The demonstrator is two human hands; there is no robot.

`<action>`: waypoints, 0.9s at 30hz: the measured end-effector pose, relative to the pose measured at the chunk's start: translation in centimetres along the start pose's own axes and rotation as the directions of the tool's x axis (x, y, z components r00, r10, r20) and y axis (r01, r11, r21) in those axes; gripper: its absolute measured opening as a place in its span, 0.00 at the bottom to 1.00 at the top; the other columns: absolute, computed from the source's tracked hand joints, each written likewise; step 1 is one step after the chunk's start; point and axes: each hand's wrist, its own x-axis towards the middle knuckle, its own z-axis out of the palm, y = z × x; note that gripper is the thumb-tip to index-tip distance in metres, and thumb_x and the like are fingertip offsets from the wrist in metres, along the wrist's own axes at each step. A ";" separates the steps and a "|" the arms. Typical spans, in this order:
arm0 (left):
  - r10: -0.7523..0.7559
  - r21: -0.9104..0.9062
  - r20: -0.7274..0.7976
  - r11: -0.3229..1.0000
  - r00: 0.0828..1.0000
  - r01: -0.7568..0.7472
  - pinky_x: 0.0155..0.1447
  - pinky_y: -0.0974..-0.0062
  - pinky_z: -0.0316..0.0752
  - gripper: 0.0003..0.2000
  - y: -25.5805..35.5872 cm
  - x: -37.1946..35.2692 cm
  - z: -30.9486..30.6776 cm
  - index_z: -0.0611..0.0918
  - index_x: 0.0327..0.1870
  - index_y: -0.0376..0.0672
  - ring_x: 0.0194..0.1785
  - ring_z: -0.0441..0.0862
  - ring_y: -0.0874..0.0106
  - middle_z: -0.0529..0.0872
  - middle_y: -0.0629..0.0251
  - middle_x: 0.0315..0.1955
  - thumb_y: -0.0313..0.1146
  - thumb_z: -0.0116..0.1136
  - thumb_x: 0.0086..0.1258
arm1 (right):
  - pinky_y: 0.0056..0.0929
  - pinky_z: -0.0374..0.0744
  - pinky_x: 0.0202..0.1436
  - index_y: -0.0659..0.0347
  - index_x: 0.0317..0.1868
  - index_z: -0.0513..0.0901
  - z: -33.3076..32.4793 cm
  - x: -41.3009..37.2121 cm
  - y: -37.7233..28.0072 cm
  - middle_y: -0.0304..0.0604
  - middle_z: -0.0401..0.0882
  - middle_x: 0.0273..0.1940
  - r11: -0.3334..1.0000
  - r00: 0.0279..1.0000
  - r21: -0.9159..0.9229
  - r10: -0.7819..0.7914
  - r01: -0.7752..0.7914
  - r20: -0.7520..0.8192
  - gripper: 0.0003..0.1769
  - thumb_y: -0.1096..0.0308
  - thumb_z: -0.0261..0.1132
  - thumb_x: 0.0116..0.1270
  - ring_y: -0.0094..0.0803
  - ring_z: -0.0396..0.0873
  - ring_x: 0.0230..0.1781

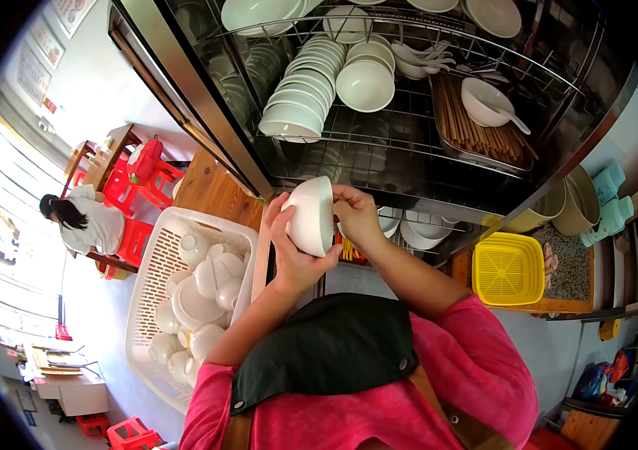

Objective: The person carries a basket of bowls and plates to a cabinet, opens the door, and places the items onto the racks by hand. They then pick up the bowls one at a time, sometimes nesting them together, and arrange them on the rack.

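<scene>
A white bowl (308,215) is tipped on its side in front of my chest, its opening facing right. My left hand (294,259) grips it from the left and below, fingers around the outside and thumb near the lower rim. Against the rim on the right, my right hand (358,215) has its fingers bent, the tips partly hidden at the bowl's opening. To the left stands a white plastic basket (146,296) holding several white bowls and cups (218,274).
An open dish cabinet (206,97) ahead has wire racks with stacked bowls (300,97), spoons (424,56) and a tray of chopsticks (476,124). A yellow basket (508,268) stands at right. A seated person (94,221) is at far left near red stools (135,240).
</scene>
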 end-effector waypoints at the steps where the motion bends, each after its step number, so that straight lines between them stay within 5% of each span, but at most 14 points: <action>1: 0.000 0.009 0.001 1.000 1.000 0.000 0.59 0.56 0.58 0.43 0.0 0.0 0.0 0.56 0.57 0.47 0.58 0.59 0.52 0.58 0.46 0.56 0.34 0.70 0.36 | 0.18 0.74 0.31 0.68 0.47 0.76 -0.1 0.0 0.0 0.42 0.79 0.36 0.998 0.999 0.046 0.033 -0.033 0.007 0.16 0.80 0.50 0.57 0.21 0.76 0.29; 6: -0.093 -0.102 -0.022 0.991 0.995 0.090 0.60 0.60 0.58 0.42 -0.8 -0.3 -0.3 0.55 0.58 0.41 0.58 0.60 0.56 0.60 0.48 0.54 0.36 0.68 0.40 | 0.17 0.72 0.25 0.67 0.42 0.77 -0.2 0.5 -1.0 0.41 0.79 0.29 0.995 0.993 0.095 0.045 -0.035 -0.113 0.11 0.76 0.50 0.62 0.20 0.74 0.22; 8: -0.152 -0.126 -0.020 0.981 0.988 0.148 0.60 0.61 0.59 0.42 -0.7 -0.2 -0.6 0.55 0.58 0.39 0.57 0.61 0.59 0.61 0.49 0.54 0.37 0.68 0.42 | 0.18 0.69 0.19 0.66 0.35 0.76 -1.8 1.0 -0.7 0.38 0.76 0.21 0.981 0.984 -0.196 -0.044 0.010 -0.175 0.10 0.68 0.53 0.65 0.19 0.70 0.16; 11: -0.310 -0.247 -0.011 0.922 0.951 0.297 0.59 0.66 0.61 0.42 -0.1 0.0 -0.7 0.55 0.59 0.36 0.56 0.64 0.63 0.62 0.52 0.54 0.40 0.67 0.45 | 0.16 0.68 0.16 0.62 0.30 0.75 -3.0 1.2 -1.1 0.35 0.73 0.17 0.933 0.982 -0.360 -0.072 0.003 -0.176 0.14 0.60 0.56 0.66 0.18 0.67 0.12; 13: -0.400 -0.242 0.041 0.885 0.916 0.398 0.59 0.66 0.61 0.42 -0.1 0.2 -0.9 0.53 0.61 0.35 0.56 0.64 0.65 0.63 0.53 0.54 0.47 0.62 0.50 | 0.16 0.68 0.17 0.63 0.33 0.77 -2.5 0.8 -1.8 0.34 0.74 0.19 0.954 0.992 -0.295 0.014 -0.050 -0.124 0.13 0.60 0.57 0.64 0.18 0.68 0.13; 15: -0.444 -0.351 0.145 0.812 0.884 0.466 0.60 0.67 0.61 0.42 0.6 0.8 -1.3 0.52 0.62 0.35 0.58 0.64 0.65 0.62 0.53 0.56 0.46 0.62 0.51 | 0.20 0.68 0.18 0.65 0.40 0.77 -1.3 0.2 -2.7 0.37 0.75 0.21 0.938 0.973 -0.316 0.192 -0.144 0.126 0.15 0.60 0.58 0.64 0.21 0.69 0.14; 16: -0.463 -0.442 0.269 0.719 0.844 0.536 0.61 0.67 0.60 0.42 1.1 1.2 -1.6 0.51 0.63 0.34 0.59 0.64 0.64 0.61 0.53 0.57 0.44 0.61 0.52 | 0.23 0.70 0.19 0.65 0.45 0.76 -1.3 1.0 -0.7 0.37 0.76 0.23 0.827 0.938 -0.455 -0.232 0.331 0.259 0.16 0.61 0.58 0.64 0.25 0.69 0.14; 19: -0.433 -0.297 0.259 0.815 0.863 0.498 0.65 0.67 0.55 0.44 2.3 2.6 -2.2 0.48 0.65 0.35 0.65 0.58 0.63 0.57 0.51 0.62 0.42 0.63 0.53 | 0.28 0.71 0.21 0.66 0.39 0.77 -1.7 1.5 -2.2 0.39 0.76 0.23 0.873 0.989 -0.465 -0.134 0.148 0.064 0.15 0.61 0.59 0.63 0.27 0.71 0.16; 20: -0.377 -0.464 0.237 0.766 0.895 0.445 0.67 0.64 0.51 0.44 0.4 1.6 -1.6 0.44 0.67 0.39 0.65 0.56 0.63 0.56 0.55 0.62 0.31 0.63 0.55 | 0.30 0.70 0.22 0.67 0.35 0.77 -1.9 2.2 -4.3 0.41 0.76 0.22 0.738 0.993 -0.672 -0.113 0.059 -0.037 0.15 0.60 0.58 0.64 0.27 0.71 0.18; 21: -0.373 -0.312 0.211 0.850 0.904 0.424 0.68 0.64 0.49 0.42 0.4 1.9 -3.0 0.49 0.67 0.39 0.67 0.53 0.61 0.54 0.54 0.64 0.34 0.64 0.55 | 0.31 0.70 0.24 0.68 0.32 0.76 -2.6 3.7 -6.1 0.44 0.76 0.22 0.559 0.986 -0.829 -0.115 -0.038 -0.122 0.17 0.59 0.57 0.65 0.28 0.72 0.20; 23: -0.129 0.020 0.006 0.991 0.992 0.129 0.68 0.66 0.49 0.37 -1.0 2.7 -6.7 0.57 0.65 0.39 0.68 0.52 0.63 0.57 0.53 0.63 0.33 0.64 0.54 | 0.38 0.70 0.26 0.70 0.26 0.73 -3.6 7.0 -8.9 0.55 0.74 0.21 0.452 0.893 -0.873 -0.448 0.183 -0.045 0.21 0.58 0.51 0.67 0.42 0.73 0.23; 25: -0.220 -0.022 -0.184 0.975 0.958 0.220 0.65 0.70 0.55 0.29 -4.1 2.5 -12.3 0.64 0.60 0.37 0.64 0.60 0.66 0.66 0.54 0.58 0.33 0.60 0.58 | 0.44 0.73 0.34 0.72 0.33 0.72 -10.1 13.8 -8.2 0.66 0.74 0.31 0.157 0.824 -0.969 -0.563 0.193 0.073 0.16 0.65 0.47 0.68 0.57 0.75 0.32; 26: -0.291 -0.097 -0.264 0.956 0.919 0.275 0.62 0.72 0.59 0.24 -4.2 2.9 -15.5 0.67 0.58 0.37 0.60 0.66 0.67 0.71 0.54 0.54 0.33 0.57 0.60 | 0.41 0.74 0.41 0.75 0.38 0.71 -10.7 15.0 -9.5 0.65 0.74 0.36 -0.035 0.833 -0.982 -0.524 0.187 0.177 0.16 0.66 0.46 0.67 0.55 0.74 0.38; 27: -0.354 -0.185 -0.334 0.933 0.874 0.307 0.58 0.73 0.64 0.20 -4.2 3.2 -18.7 0.69 0.55 0.36 0.55 0.71 0.68 0.75 0.54 0.49 0.32 0.55 0.62 | 0.41 0.72 0.48 0.76 0.43 0.71 -14.7 18.5 -8.4 0.62 0.74 0.40 -0.606 0.665 -0.780 -0.520 0.154 0.536 0.17 0.67 0.47 0.67 0.53 0.73 0.43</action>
